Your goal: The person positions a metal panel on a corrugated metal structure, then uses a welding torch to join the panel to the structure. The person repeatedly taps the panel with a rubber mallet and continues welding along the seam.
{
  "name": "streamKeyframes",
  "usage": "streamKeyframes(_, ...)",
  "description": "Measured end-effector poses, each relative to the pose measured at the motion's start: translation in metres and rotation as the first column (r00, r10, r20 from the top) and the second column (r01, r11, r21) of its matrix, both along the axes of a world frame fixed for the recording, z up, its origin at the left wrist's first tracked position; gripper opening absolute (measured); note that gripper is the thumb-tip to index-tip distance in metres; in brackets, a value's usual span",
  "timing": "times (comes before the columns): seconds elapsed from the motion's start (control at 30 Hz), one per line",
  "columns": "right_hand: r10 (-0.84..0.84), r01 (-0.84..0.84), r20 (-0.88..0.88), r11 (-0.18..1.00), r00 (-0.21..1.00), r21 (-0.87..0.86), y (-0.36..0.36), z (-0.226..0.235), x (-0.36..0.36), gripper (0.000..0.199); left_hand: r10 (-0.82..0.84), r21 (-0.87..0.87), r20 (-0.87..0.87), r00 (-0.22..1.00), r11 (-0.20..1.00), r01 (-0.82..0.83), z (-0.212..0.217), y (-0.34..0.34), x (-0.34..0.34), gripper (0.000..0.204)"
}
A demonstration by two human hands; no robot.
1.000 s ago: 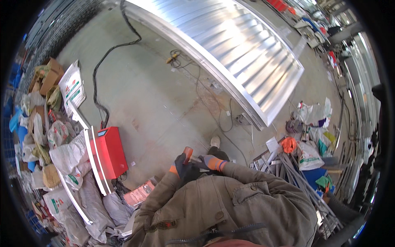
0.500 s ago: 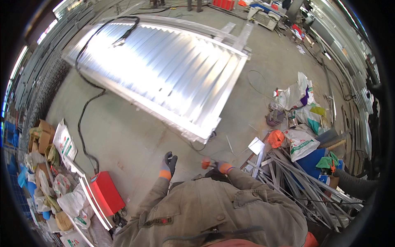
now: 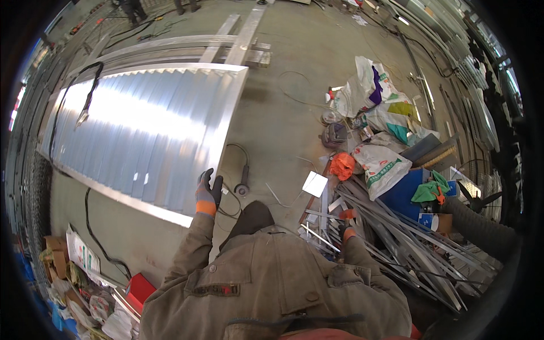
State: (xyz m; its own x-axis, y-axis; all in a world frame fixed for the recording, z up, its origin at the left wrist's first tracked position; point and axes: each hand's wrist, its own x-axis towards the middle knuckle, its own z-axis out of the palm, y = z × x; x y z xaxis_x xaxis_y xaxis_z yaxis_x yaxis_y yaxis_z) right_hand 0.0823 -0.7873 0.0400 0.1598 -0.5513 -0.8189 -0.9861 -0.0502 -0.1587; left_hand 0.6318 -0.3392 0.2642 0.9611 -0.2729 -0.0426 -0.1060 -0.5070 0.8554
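A corrugated silvery metal panel in a pale metal frame lies flat to the left. My left hand, in a dark glove with an orange cuff, is beside its near right corner. Its fingers are apart and nothing is in them; whether they touch the frame I cannot tell. An angle grinder lies on the floor just right of that hand. Over a heap of metal strips, my gloved right hand is closed on a small reddish-orange object, whose kind does not show.
White woven sacks, an orange plastic bag and a white square piece lie to the right. A ribbed grey hose runs at the far right. At the lower left stands a red box; a black cable crosses the floor.
The view has turned right, and the panel sits farther left in it. My left hand has come up beside the panel's corner. My right hand has gone right, over the metal strips.
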Motion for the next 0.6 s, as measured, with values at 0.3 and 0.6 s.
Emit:
streamKeyframes(0.3, -0.065, 0.044, 0.106, 0.981, 0.992, 0.190, 0.006, -0.024, 0.119, 0.042, -0.144, 0.124, 0.098, 0.985, 0.984, 0.132, -0.011, -0.218, 0.134, 0.056)
streamKeyframes(0.6, -0.178, 0.168, 0.113, 0.982, 0.977, 0.088, -0.231, 0.010, 0.318, 0.048, -0.110, 0.176, 0.062, 0.992, 0.980, 0.098, 0.028, -0.403, 0.339, 0.064)
